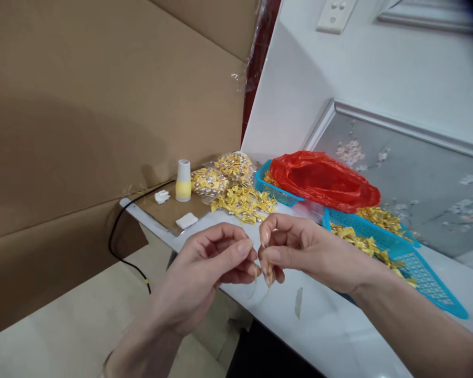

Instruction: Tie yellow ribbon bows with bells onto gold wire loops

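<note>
Both hands meet above the front edge of the white table (323, 320), fingertips almost touching. A thin yellow thread (268, 289) dangles in loose strands below the fingers. My left hand (216, 262) is closed, thumb pressed on the curled index finger, with one strand coming out under its fingertips. My right hand (299, 249) pinches the thread between thumb and fingers. Whatever else lies inside the grips is too small to make out. Just beyond the fingers lies a loose pile of yellow ribbon bows (242, 202) with silvery bits.
Bagged bows (211, 181) and a yellow-and-white cone (183, 181) stand behind on a brown board. At right, blue baskets (425, 273) hold more yellow bows; a red plastic bag (323, 178) covers part of them. A black cable (112, 231) hangs off the table's left end, near cardboard (102, 105).
</note>
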Demonstrator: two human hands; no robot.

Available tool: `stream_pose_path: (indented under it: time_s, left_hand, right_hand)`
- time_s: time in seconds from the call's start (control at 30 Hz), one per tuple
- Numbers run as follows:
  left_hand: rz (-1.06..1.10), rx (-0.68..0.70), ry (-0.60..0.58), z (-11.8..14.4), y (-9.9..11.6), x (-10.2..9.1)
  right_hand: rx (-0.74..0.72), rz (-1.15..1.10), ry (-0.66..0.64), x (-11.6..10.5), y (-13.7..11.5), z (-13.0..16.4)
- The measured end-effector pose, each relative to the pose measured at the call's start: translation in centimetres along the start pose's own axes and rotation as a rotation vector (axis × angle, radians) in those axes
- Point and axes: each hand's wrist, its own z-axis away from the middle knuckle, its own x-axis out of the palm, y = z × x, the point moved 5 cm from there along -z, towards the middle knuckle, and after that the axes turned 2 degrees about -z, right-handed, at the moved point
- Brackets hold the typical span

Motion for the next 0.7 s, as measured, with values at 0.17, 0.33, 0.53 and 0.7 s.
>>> stream_pose_path:
  time_s: [0.17, 0.33, 0.53, 0.7]
  left_hand:
    - [0.010, 0.000, -0.007, -0.04, -0.14, -0.08]
    - [0.016, -0.004, 0.005, -0.16, -0.38, -0.27]
    - [0.056, -0.013, 0.001, -0.23, -0.38, -0.22]
    - [0.094, -0.027, -0.002, -0.04, -0.40, -0.23]
  right_hand:
    - [-0.044, 0.068, 0.026, -0.36, -0.40, 0.18]
    - [-0.076, 0.149, 0.064, -0.63, -0.56, 0.24]
    - [-0.114, 0.158, 0.077, -0.83, -0.53, -0.06]
    - [-0.102, 0.084, 0.087, -0.98, -0.21, -0.18]
